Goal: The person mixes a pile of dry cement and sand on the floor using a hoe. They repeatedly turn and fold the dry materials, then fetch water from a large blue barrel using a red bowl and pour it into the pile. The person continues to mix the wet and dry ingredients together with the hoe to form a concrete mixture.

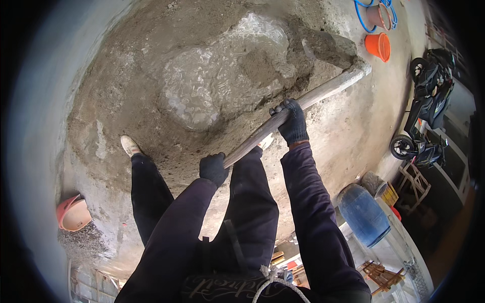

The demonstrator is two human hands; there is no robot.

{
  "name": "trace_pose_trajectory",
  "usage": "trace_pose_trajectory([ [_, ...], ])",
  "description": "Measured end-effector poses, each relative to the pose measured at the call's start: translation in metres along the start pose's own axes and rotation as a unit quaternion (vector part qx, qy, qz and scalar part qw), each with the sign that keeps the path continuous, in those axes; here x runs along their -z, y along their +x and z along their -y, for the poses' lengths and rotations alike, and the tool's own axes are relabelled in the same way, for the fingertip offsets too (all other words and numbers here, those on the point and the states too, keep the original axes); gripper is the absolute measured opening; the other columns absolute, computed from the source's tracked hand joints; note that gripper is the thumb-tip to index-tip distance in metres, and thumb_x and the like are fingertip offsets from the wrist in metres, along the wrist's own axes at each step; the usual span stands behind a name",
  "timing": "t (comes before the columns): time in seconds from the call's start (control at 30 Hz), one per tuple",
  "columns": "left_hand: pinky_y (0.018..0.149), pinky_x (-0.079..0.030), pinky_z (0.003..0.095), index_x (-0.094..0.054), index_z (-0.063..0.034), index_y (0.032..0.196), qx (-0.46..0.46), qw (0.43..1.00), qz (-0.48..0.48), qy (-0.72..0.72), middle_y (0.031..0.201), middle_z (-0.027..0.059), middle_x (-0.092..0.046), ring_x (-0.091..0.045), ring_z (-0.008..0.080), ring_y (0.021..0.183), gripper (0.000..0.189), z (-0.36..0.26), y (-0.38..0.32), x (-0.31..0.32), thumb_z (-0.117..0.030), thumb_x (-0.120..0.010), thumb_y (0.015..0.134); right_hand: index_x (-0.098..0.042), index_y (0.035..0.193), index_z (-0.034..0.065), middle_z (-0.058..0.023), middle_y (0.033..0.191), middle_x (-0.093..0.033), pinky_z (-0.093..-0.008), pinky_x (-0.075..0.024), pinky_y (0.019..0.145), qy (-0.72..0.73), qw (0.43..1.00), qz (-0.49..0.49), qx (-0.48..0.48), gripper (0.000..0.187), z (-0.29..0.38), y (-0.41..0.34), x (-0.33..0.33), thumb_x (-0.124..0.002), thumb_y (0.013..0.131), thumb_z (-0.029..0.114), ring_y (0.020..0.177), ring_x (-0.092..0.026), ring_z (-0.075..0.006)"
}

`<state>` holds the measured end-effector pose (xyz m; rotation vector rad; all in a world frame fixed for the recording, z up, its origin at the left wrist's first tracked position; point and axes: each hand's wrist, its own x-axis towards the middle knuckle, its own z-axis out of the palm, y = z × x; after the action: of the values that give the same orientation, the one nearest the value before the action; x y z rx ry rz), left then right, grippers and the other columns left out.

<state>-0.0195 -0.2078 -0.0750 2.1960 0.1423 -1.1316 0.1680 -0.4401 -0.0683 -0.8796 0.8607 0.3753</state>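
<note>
In dark knit gloves, both my hands grip the wooden handle (322, 91) of a hoe. My left hand (214, 169) holds its lower end near my thighs, and my right hand (292, 120) closes around it farther up. The hoe's mortar-caked blade (329, 47) is at the far right end, over the edge of a grey mound of sand-and-cement mix (125, 94). Water (193, 83) lies pooled in the hollow of the mound, with a lump of wet mix (261, 66) showing in it. Whether the blade touches the mix, I cannot tell.
An orange bucket (377, 47) and a dull bucket (379, 17) with a blue hose (362, 17) stand at upper right. A motorcycle (428, 102) is parked at right, a blue barrel (363, 215) below it. A broken pink bucket (74, 214) lies left. My shoe (130, 146) borders the mound.
</note>
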Motion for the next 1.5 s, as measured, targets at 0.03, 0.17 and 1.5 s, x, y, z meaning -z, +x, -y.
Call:
trace_pose_trajectory([
  [0.03, 0.077, -0.051, 0.0484, -0.067, -0.0070, 0.102, -0.014, 1.000, 0.003, -0.016, 0.090, 0.0163, -0.070, -0.069, 0.0353, 0.086, 0.033, -0.014, 0.016, 0.001, -0.032, -0.073, 0.081, -0.059, 0.097, 0.0094, -0.0032, 0.080, -0.055, -0.0413, -0.0535, 0.074, -0.024, 0.999, -0.014, 0.032, 0.013, 0.018, 0.013, 0.001, -0.065, 0.087, 0.015, 0.073, -0.058, -0.0206],
  [0.17, 0.079, -0.053, 0.0479, -0.064, -0.0052, 0.108, -0.025, 0.994, 0.037, -0.097, 0.092, 0.0195, -0.070, -0.069, 0.0375, 0.088, 0.040, -0.064, 0.055, 0.017, -0.035, -0.071, 0.082, -0.056, 0.091, 0.0058, -0.0049, 0.076, -0.054, -0.0405, -0.0543, 0.064, -0.095, 0.990, -0.068, 0.084, 0.020, 0.055, 0.080, 0.017, -0.068, 0.086, 0.021, 0.066, -0.058, -0.0210],
  [1.5, 0.088, -0.055, 0.0414, -0.069, 0.0000, 0.111, 0.147, 0.919, 0.140, -0.339, 0.105, 0.0223, -0.072, -0.070, 0.0342, 0.100, 0.053, 0.004, -0.045, -0.118, -0.038, -0.080, 0.076, -0.060, 0.107, -0.0028, -0.0082, 0.075, -0.063, -0.0338, -0.0507, 0.056, -0.477, 0.876, -0.064, 0.012, 0.039, -0.144, 0.029, -0.059, -0.071, 0.080, 0.023, 0.060, -0.062, -0.0163],
])
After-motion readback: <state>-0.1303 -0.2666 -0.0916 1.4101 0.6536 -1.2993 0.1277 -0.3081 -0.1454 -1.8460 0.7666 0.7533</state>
